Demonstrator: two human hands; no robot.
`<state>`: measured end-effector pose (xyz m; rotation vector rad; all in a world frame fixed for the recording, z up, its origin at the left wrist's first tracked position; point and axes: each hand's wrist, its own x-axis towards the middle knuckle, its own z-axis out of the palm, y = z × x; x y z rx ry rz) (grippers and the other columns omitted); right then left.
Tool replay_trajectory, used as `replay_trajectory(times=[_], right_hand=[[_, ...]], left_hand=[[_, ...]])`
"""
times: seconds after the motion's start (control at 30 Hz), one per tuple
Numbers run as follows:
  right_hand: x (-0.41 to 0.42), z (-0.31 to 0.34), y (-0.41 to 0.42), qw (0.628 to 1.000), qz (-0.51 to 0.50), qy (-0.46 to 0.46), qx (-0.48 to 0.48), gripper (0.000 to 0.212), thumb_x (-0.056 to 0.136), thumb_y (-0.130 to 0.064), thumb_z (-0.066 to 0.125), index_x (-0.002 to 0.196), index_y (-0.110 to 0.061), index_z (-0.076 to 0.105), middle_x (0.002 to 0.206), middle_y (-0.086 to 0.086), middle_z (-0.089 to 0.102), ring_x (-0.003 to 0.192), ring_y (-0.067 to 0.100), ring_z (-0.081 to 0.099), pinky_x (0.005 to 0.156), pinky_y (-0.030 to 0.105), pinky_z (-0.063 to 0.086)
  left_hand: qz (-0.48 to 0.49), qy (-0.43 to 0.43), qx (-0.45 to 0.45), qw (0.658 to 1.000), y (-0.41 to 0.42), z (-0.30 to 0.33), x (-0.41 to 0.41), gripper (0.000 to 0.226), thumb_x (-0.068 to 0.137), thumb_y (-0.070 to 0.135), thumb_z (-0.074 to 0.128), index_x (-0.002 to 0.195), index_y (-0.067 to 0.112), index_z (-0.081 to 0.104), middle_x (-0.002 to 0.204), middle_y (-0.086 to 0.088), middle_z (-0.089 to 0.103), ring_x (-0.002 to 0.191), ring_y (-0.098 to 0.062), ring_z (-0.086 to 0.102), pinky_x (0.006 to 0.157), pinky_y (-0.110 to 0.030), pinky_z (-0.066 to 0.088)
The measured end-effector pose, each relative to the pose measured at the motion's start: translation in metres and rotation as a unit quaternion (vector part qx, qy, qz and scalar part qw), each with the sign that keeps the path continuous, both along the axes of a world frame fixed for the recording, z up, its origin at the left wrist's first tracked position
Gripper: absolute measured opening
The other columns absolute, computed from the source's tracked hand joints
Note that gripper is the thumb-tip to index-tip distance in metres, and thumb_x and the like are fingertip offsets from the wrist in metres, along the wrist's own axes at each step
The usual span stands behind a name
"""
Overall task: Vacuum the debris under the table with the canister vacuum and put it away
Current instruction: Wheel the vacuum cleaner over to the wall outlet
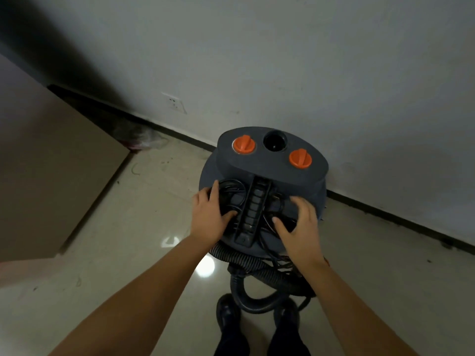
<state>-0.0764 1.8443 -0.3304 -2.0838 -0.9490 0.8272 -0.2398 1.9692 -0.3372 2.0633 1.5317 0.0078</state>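
The left hand (209,217) lies on the black power cord (226,199), which is bundled in loops on top of the vacuum; its fingers are slightly spread and curve over the loops, the thumb pressing into the coil beside the handle. Whether they truly grip the cord or only press it down cannot be told. The right hand (299,226) mirrors it on the other side: fingers spread and bent, fingertips resting on the cord loops and on the lid, thumb reaching toward the handle, nothing plainly pinched.

Between the two thumbs runs the black ribbed plastic carrying handle (253,209). Just beyond the fingertips the top rises to a dark grey housing with two orange round knobs (243,144) and a black round port between them. All this belongs to the dark grey drum-shaped canister vacuum (262,181), which stands on the glossy pale tiled floor (144,227) with its far side near, perhaps against, the grey-white wall (282,60).

Below the wrists, the grey ribbed flexible hose (257,265) coils loosely down to the person's dark shoes. Away past the left fingers, a white wall socket (174,102) sits low on the wall and a tan flat panel (46,163) fills the side.

Judging by this, the putting-away stage is in hand. The cord loops look loose; once the hands lift, they could slide off the lid. The hose curls right around the feet, so a step back could snag it and tug the canister or trip the person.
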Motion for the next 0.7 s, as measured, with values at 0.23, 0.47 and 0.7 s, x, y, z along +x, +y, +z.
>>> replay_trajectory(times=[0.23,0.47,0.7], right_hand=[[0.014,0.004,0.005,0.993,-0.028,0.089,-0.07,0.073,0.087,-0.029,0.068,0.146,-0.023,0.027,0.15,0.005,0.032,0.136,0.023,0.036,0.107,0.038,0.037],[0.035,0.009,0.002,0.987,0.009,0.01,-0.161,0.038,0.088,-0.028,0.066,0.121,-0.015,0.051,0.116,0.012,0.059,0.099,0.027,0.062,0.078,0.032,0.051],[0.061,0.054,-0.025,0.969,-0.046,0.142,-0.197,0.01,0.092,-0.018,0.055,0.1,-0.013,0.058,0.082,0.006,0.071,0.05,0.016,0.06,0.044,0.023,0.047]], left_hand=[[-0.088,-0.13,-0.117,0.981,0.009,0.0,0.02,0.055,0.092,0.009,0.055,0.144,0.013,0.039,0.14,-0.013,0.043,0.132,-0.026,0.036,0.108,-0.023,0.023],[0.198,-0.286,-0.331,0.877,-0.002,0.018,0.055,0.026,0.094,0.024,0.041,0.111,0.018,0.061,0.114,-0.005,0.062,0.113,-0.025,0.057,0.102,-0.043,0.044],[0.11,-0.216,-0.188,0.952,-0.053,0.041,0.059,0.052,0.096,0.015,0.044,0.146,0.014,0.031,0.138,-0.006,0.042,0.128,-0.022,0.038,0.103,-0.031,0.031]])
